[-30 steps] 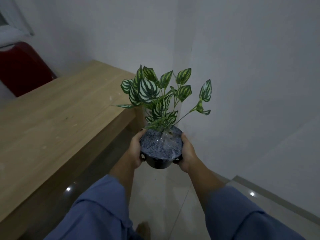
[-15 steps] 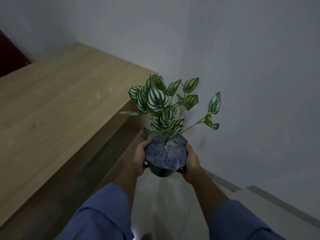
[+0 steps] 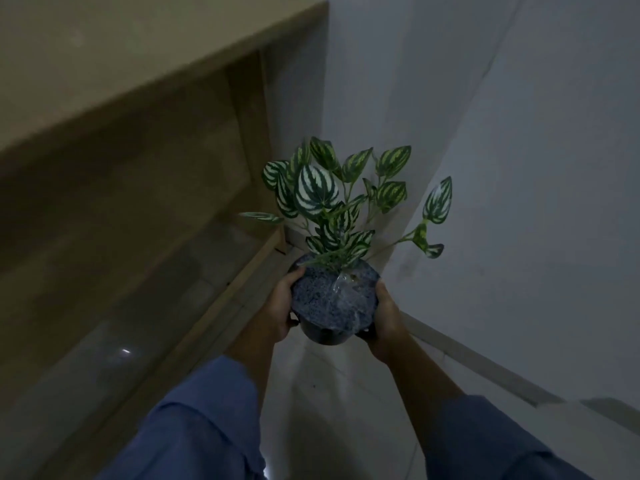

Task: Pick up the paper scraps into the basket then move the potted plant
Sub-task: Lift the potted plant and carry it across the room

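Observation:
The potted plant (image 3: pixel 332 299) has striped green-and-white leaves and a dark round pot filled with grey gravel. It hangs in the air above the floor, beside the corner of the wooden table. My left hand (image 3: pixel 280 306) grips the pot's left side and my right hand (image 3: pixel 384 313) grips its right side. Both arms wear blue sleeves. No paper scraps or basket are in view.
The wooden table (image 3: pixel 121 64) fills the upper left, its leg (image 3: pixel 249 133) standing close to the wall corner. A white wall (image 3: pixel 519 168) rises on the right with a skirting strip (image 3: pixel 485 368) along the pale tiled floor (image 3: pixel 329 410).
The plant has come lower and closer to the floor beside the table corner. The view has tilted down, so the tabletop has slid up and left.

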